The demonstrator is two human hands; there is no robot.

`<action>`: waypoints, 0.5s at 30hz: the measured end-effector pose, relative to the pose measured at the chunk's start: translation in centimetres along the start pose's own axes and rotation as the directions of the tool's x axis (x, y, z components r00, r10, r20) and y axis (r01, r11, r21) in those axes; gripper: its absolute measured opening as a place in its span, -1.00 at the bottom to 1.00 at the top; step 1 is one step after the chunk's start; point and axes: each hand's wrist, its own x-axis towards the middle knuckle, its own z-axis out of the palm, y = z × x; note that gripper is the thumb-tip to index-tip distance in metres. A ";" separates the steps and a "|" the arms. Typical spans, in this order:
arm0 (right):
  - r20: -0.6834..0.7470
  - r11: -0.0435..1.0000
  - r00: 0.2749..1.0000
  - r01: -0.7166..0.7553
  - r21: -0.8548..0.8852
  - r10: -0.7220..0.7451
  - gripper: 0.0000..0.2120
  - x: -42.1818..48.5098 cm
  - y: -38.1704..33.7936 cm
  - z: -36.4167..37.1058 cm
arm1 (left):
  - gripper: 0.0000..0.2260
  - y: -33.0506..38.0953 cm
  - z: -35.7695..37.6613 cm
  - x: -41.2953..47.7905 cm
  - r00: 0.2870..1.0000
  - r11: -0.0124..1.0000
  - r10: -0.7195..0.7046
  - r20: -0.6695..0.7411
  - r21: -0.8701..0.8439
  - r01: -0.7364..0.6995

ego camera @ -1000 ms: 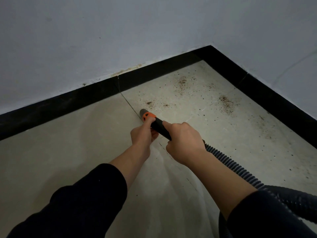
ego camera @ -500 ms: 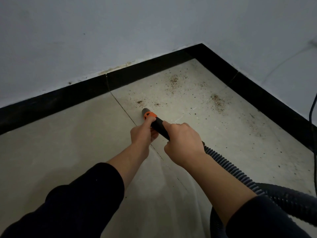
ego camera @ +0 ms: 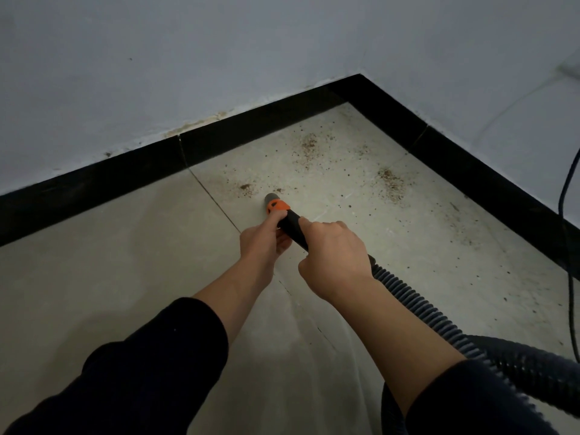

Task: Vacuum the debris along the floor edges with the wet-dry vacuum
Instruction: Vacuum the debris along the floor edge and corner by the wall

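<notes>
A black vacuum nozzle (ego camera: 276,206) with an orange collar and grey tip points at the floor just short of a small brown debris patch (ego camera: 246,189). My left hand (ego camera: 265,238) grips the nozzle right behind the orange collar. My right hand (ego camera: 334,257) grips the black handle further back, where the ribbed hose (ego camera: 417,309) begins. More brown debris (ego camera: 309,149) lies toward the corner, and another debris patch (ego camera: 390,182) lies near the right wall.
Black skirting (ego camera: 125,171) runs along both walls and meets at the corner (ego camera: 359,80). A dark cable (ego camera: 566,189) hangs down the right wall onto the floor. The hose loops back at lower right. A tile joint (ego camera: 216,205) crosses the floor.
The nozzle tip has moved right and forward, off the tile joint and closer to the small debris patches. Both hands keep their grip. The view has shifted right, showing the cable.
</notes>
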 end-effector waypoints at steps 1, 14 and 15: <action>0.002 1.000 1.000 -0.003 -0.003 0.003 -0.65 0.0 0.0 0.0 | -0.84 -0.1 0.1 0.1 1.000 1.000 -0.001 0.005 -0.008 0.001; -0.006 0.996 0.998 -0.071 -0.048 0.070 -0.69 0.7 0.7 -0.1 | -0.87 -0.7 2.2 0.4 1.000 1.000 -0.006 0.027 0.004 0.006; -0.009 0.996 0.997 -0.073 -0.049 0.072 -0.69 0.8 0.8 -0.1 | -0.87 -0.7 2.3 0.5 1.000 1.000 -0.008 0.029 0.005 0.007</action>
